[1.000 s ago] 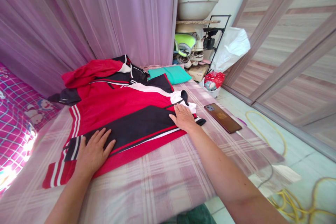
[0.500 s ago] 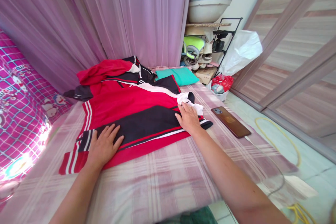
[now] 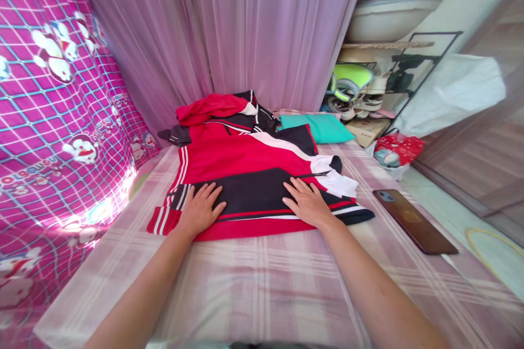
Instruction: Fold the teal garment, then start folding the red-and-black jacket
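Observation:
A red, black and white jacket [image 3: 229,155] lies spread on the plaid-covered surface, its near black sleeve folded across the body. My left hand [image 3: 201,210] rests flat on the sleeve near its striped cuff, fingers spread. Farther right, my right hand [image 3: 307,203] lies on the same sleeve close to the white collar part, with its fingers also apart. Neither hand grips the cloth. Behind the jacket, another red and black garment [image 3: 216,109] sits in a heap against the curtain.
A phone [image 3: 413,221] with a white cable lies to the right on the plaid cloth [image 3: 262,283]. Beyond the jacket is a teal folded cloth [image 3: 315,127]. A purple curtain [image 3: 262,27] hangs behind, and a shoe rack [image 3: 429,71] stands at the back right.
The view has turned left, so everything appears farther right. My right hand has slid a little from the white collar area onto the black sleeve; my left hand stays near the cuff.

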Motion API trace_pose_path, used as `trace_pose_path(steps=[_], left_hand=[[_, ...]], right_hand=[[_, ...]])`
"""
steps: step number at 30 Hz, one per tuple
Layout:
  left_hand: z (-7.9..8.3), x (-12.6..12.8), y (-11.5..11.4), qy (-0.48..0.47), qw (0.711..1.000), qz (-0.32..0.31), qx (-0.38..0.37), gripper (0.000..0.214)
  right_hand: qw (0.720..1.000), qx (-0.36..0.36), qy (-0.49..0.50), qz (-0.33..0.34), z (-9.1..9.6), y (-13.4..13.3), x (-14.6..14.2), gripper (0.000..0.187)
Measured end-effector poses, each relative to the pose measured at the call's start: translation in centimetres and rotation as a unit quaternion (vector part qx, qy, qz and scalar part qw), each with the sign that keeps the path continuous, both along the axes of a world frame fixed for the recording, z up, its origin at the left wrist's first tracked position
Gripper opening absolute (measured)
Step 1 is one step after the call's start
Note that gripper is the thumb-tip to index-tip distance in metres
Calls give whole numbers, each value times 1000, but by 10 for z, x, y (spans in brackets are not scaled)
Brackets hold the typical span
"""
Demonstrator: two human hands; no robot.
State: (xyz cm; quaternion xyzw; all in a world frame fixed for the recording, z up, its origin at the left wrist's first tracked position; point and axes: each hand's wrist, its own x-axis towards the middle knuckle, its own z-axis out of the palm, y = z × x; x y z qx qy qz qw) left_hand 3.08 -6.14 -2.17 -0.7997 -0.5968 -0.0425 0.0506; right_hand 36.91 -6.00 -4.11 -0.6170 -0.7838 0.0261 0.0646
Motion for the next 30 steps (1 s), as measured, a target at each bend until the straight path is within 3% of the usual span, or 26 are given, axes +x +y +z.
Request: trace_pose_path(steps=[5,9,12,18,22,25,28,30], left_hand=[[12,3,6,-12,999,2,-43,53],[19,7,9,-15,1000,23,14,52],[14,3,9,-12,998,54,41,53],[0,-7,12,-8,997,73,2,64],[10,-10,20,-51,996,72,-31,57],[26,-30,24,-137,986,83,-36,50],[35,-67,22,-169,969,177,19,50],[34,-93,18,-154,960,233,10,51]], right_hand=[[1000,2,-12,-7,-1,-1,-1,58],[1000,22,-14,-7,-5,-1,-1,58],[999,28,-17,-9,-6,-1,-2,57],[999,14,-26,-18,-3,-1,-3,58],[999,3,-31,-21,-1,-1,-4,58],[999,4,-34,-25,0,-2,-5,57],[999,12,-34,-26,0,-2,-6,57],[999,16,-34,-24,-2,-2,-5,58]])
